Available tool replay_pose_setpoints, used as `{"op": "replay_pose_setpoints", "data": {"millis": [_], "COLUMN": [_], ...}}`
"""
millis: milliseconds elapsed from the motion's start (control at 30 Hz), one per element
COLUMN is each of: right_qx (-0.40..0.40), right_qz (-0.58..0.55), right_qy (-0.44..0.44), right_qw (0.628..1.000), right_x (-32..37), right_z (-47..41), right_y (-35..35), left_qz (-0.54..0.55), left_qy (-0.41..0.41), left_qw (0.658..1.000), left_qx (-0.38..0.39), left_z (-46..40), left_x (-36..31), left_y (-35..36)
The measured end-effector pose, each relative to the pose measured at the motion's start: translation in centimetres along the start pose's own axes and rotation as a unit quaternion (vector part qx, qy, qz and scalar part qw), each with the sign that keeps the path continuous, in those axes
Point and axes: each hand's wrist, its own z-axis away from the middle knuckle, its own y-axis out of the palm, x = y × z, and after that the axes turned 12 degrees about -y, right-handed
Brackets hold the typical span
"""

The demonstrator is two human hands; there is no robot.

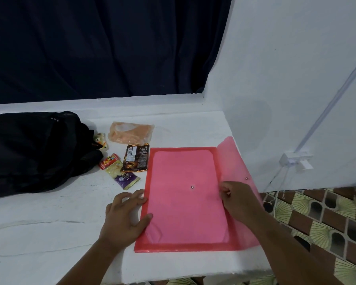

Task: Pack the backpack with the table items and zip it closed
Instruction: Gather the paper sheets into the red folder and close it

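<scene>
White tabletop (49, 233) shows packing barely begun: the black backpack (33, 149) lies at the left with snack packets (135, 158) loose beside it, while the left hand (124, 214) rests flat-fingered on the pink folder (185, 198) and the right hand (237, 199) pinches its unsnapped flap (234, 159).

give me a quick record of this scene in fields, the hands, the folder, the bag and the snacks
left hand: left hand rests on the folder's left edge, fingers spread
right hand: right hand pinches the flap's fold
folder: pink translucent plastic snap folder flat on the white table, flap open to the right
bag: black fabric backpack lying far left
snacks: brown wrapper, purple packet, clear orange bag, all unpacked
</scene>
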Motion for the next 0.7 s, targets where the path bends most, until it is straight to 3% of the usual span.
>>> {"op": "replay_pose_setpoints", "data": {"millis": [67,200,267,333,400,467,600,700], "right_qx": [-0.013,-0.201,-0.235,-0.156,-0.016,0.079,0.113,0.106], "right_qz": [0.034,0.019,0.035,0.019,-0.005,-0.019,0.157,0.197], "right_qy": [-0.034,-0.146,-0.141,-0.041,0.055,0.075,0.043,0.042], "right_qw": [0.999,0.969,0.961,0.987,0.998,0.994,0.980,0.974], "right_x": [1.1,4.4,4.7,4.0,3.4,3.2,3.0,2.5], "right_z": [0.3,1.5,1.3,0.7,0.6,1.0,1.4,0.9], "right_y": [-0.7,-3.3,-4.8,-5.3,-4.4,-2.3,1.7,3.0], "left_qz": [-0.013,-0.037,-0.036,-0.021,-0.001,0.018,0.057,0.116], "left_qy": [0.003,0.015,0.015,0.008,0.007,0.022,0.046,0.076], "left_qw": [1.000,0.999,0.999,0.999,1.000,0.999,0.997,0.990], "left_qx": [0.011,0.030,0.032,0.030,0.026,0.018,0.006,0.010], "left_z": [0.0,0.1,0.1,0.1,0.2,0.3,0.4,0.5], "left_x": [0.0,0.1,0.1,-0.1,-0.2,-0.2,0.2,0.6], "left_y": [0.0,-0.2,-0.2,-0.1,-0.2,-0.2,-0.1,0.3]}}
